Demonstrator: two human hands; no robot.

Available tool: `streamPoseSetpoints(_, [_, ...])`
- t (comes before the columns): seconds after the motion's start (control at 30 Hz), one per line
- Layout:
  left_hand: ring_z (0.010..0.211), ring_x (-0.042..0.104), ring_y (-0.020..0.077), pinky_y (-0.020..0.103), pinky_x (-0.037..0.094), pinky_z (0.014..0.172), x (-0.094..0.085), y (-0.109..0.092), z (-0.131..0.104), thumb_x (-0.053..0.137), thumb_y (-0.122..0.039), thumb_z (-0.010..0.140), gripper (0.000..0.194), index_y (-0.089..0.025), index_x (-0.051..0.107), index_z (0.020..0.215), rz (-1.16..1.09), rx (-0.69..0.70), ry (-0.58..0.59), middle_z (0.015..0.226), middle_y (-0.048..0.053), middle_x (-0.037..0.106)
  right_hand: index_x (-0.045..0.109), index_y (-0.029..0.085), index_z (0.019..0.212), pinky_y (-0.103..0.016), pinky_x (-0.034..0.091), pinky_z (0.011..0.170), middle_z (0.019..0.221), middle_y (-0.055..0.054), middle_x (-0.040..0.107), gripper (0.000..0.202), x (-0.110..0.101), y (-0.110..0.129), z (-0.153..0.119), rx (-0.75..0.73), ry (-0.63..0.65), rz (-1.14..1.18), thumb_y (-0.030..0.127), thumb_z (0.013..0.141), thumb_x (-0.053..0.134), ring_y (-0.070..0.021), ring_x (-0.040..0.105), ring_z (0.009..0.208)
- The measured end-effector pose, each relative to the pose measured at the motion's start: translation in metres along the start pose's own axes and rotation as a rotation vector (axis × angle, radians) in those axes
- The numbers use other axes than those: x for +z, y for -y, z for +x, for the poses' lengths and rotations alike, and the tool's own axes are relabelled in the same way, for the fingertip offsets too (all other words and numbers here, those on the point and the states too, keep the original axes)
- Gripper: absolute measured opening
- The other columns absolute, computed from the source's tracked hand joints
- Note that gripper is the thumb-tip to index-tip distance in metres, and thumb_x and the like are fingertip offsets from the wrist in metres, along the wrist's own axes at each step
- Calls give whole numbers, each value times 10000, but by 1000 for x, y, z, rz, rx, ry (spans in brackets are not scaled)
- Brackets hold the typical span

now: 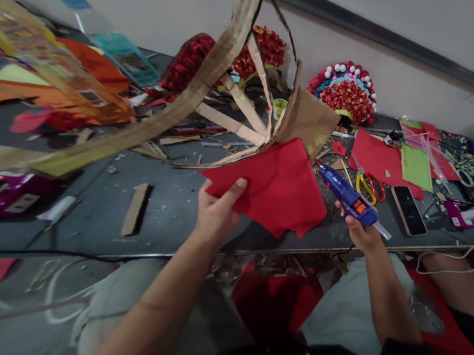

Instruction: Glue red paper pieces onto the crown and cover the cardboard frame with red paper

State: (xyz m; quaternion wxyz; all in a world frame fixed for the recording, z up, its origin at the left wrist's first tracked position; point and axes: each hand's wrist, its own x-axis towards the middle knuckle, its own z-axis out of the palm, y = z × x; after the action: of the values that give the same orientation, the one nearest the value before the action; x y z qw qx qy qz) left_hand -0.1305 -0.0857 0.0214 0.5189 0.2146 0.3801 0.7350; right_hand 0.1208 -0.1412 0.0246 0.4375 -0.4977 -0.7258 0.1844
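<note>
My left hand (219, 211) pinches the left part of a red sheet (278, 188), thumb on top. The sheet's upper edge meets a cardboard frame (231, 94) of curved strips and spokes; whether it is stuck there I cannot tell. A flat cardboard piece (308, 118) sits at the frame's right side. My right hand (362, 231) is wrapped round a blue hot glue gun (346, 194) with an orange part. Its nozzle points up and left, close to the sheet's right edge and the cardboard piece. A clear glue stick pokes out of its back end.
Scissors (370, 187), a phone (408, 210) and red sheets (382, 159) lie right of the glue gun. Decorated red pieces (347, 94) lean along the wall. A cardboard strip (136, 209) and a purple device (14, 193) are at left. Another person's leg (457, 284) shows at right.
</note>
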Motion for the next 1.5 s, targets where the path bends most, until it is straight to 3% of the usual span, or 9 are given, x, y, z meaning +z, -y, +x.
streamPoseSetpoints(0.13, [644,665,147,275,608,697,-2,1,0,957,-315,356,569,-146,671,819,16,-13,9,675,14,709,604,194,1041,-321,514,644,944,-101,662,371,1,6,0,-20,7,28,507,889,476,-195,632,771])
streamPoseSetpoints(0.3, [641,666,140,245,605,662,-5,3,0,957,-307,340,509,-145,645,707,15,-26,-4,664,-2,705,596,206,1006,-316,519,659,878,-71,644,312,2,9,5,-98,-33,-38,475,899,479,-182,622,743])
streamPoseSetpoints(0.47, [643,665,147,238,598,638,-4,4,0,955,-333,340,526,-145,658,732,34,1,-2,691,14,717,556,211,955,-295,513,654,841,-61,616,263,2,11,11,-179,-71,-129,450,915,453,-179,617,760])
streamPoseSetpoints(0.97, [637,642,145,251,577,656,-3,3,3,951,-325,368,589,-155,678,862,9,52,-1,682,18,700,554,212,840,-295,499,636,764,-44,600,317,-3,12,12,-110,32,-113,486,917,416,-175,594,708])
streamPoseSetpoints(1.13, [668,658,161,253,577,674,1,-4,1,942,-319,391,577,-185,664,878,1,23,24,734,30,724,595,190,913,-321,506,657,824,-67,648,360,-8,-9,7,68,-121,-148,536,860,509,-192,621,730])
streamPoseSetpoints(1.27, [611,649,156,242,576,615,-1,-5,4,924,-296,353,514,-159,651,766,-19,-121,-55,718,20,727,631,170,935,-352,496,725,847,-76,659,426,-20,-29,11,217,-278,-275,561,862,479,-202,616,779])
streamPoseSetpoints(1.37, [603,656,171,276,584,636,-1,-7,3,855,-298,444,406,-152,655,766,-23,-240,-148,700,9,724,668,166,949,-370,480,745,834,-79,651,470,-20,-40,18,225,-249,-459,592,835,503,-218,599,804])
streamPoseSetpoints(1.5, [703,689,193,319,585,759,1,-11,0,726,-298,622,277,-137,680,842,-47,-301,-217,780,27,744,681,142,1017,-376,473,718,840,-103,646,484,0,-57,21,230,-115,-670,561,834,523,-231,582,796])
